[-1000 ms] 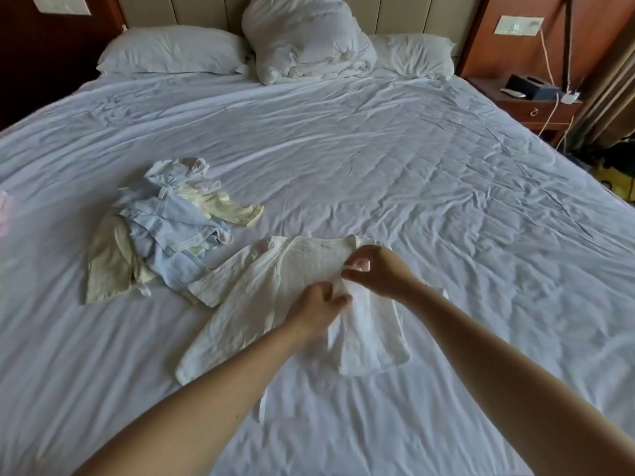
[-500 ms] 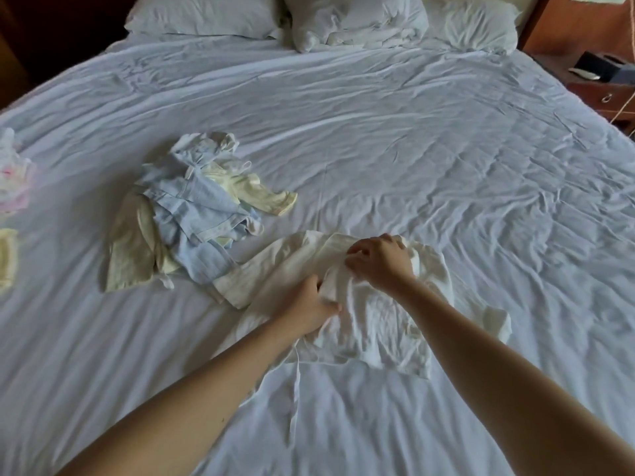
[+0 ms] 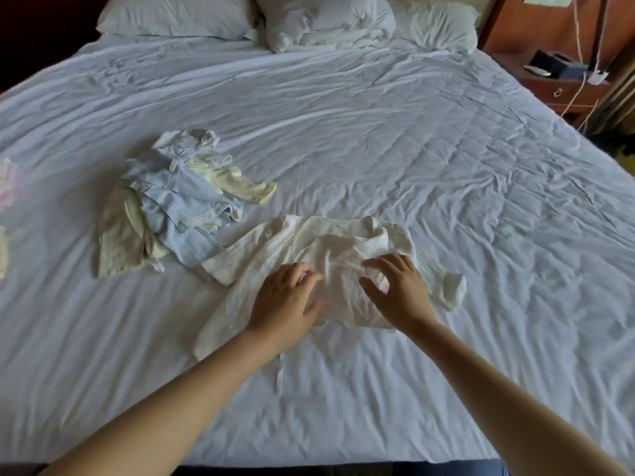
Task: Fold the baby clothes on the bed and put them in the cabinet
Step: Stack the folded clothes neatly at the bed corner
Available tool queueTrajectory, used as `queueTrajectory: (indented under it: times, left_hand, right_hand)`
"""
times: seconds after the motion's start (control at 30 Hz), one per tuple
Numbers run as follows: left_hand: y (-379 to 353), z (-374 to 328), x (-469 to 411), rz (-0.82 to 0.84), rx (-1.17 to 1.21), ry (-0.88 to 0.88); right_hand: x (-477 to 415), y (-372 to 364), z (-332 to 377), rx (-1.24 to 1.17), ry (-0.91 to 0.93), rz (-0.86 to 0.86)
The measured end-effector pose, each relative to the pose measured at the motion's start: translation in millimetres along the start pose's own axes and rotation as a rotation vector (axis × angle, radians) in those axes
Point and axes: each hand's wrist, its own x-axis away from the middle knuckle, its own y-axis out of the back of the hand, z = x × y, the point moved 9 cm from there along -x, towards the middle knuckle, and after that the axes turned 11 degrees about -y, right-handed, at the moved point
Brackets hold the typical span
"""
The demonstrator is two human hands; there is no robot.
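Rumpled bed (image 3: pixel 446 166), with the pillows (image 3: pixel 171 18) cut off at the top edge. The blue-and-yellow clothes pile (image 3: pixel 178 204) sits just left of the white baby top (image 3: pixel 330 242). Left hand (image 3: pixel 285 300) and right hand (image 3: pixel 398 290) press flat on that top, fingers spread, gripping nothing, hiding part of its front.

A bedroom: wide white-sheeted bed (image 3: pixel 378 132), pillows (image 3: pixel 171 15) at its head, wooden nightstand (image 3: pixel 563 91) beside.

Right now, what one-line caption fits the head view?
The left hand and right hand rest on a white baby top spread on the bed, beside a pile of blue and yellow clothes.
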Motion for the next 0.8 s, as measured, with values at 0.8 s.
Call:
queueTrajectory:
  times: [0.8]
  left_hand:
    - [-18,-37,11,0.327,-0.223,0.024]
  right_hand:
    - [70,11,-33,0.067,-0.344,0.092]
